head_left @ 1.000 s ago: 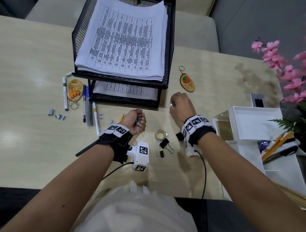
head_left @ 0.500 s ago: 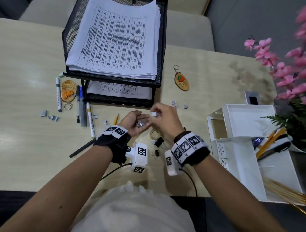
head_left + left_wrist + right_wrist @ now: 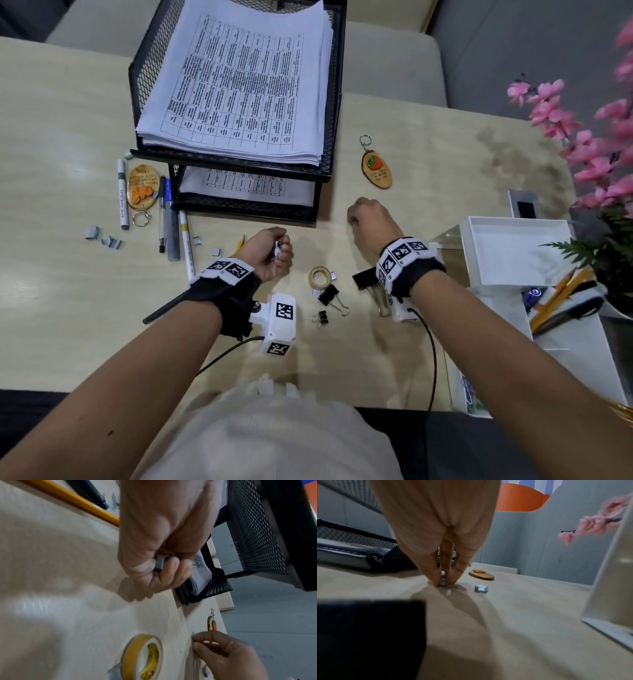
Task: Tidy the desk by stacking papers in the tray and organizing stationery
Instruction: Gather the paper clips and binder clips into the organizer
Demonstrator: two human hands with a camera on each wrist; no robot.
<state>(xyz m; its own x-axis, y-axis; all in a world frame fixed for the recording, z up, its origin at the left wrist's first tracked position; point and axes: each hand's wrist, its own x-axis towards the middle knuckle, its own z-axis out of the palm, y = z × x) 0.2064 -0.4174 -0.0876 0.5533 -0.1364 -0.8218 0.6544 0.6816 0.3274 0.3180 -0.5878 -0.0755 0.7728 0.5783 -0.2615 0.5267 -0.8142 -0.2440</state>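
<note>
Far left on the desk (image 3: 61, 144) there's a few small grey staple strips (image 3: 102, 238) lying loose, then a white marker (image 3: 122, 193) with print down the barrel that's too small to make out. Next to it sits a wooden keychain (image 3: 143, 186) with an orange picture and some lettering, also unreadable, then a couple of pens (image 3: 168, 219) and a white pencil-ish stick.

The black mesh tray (image 3: 325, 102) has two tiers, and the papers (image 3: 236, 85) are stacked on top, printed with a table of tiny text I can't read; more sheets sit in the lower tier.

The left hand (image 3: 269, 253) is curled into a fist in front of the tray, gripping a small bundle of the grey staple pieces (image 3: 160, 563), which you can see poking out between thumb and fingers in the left wrist view. Just right of it: a roll of tape (image 3: 320, 277) and two black binder clips (image 3: 330, 298).

The right hand (image 3: 371, 221) is down on the desk with its fingertips (image 3: 435, 580) pinching another little grey piece (image 3: 443, 583) right against the surface; one more piece (image 3: 481, 588) lies just beside it. Behind that is a second wooden keychain (image 3: 376, 166) with a red-orange fruit, text illegible.

Far right is a white organizer (image 3: 513, 253) with yellow pencils (image 3: 558, 291) in it, plus pink flowers (image 3: 589, 116).
</note>
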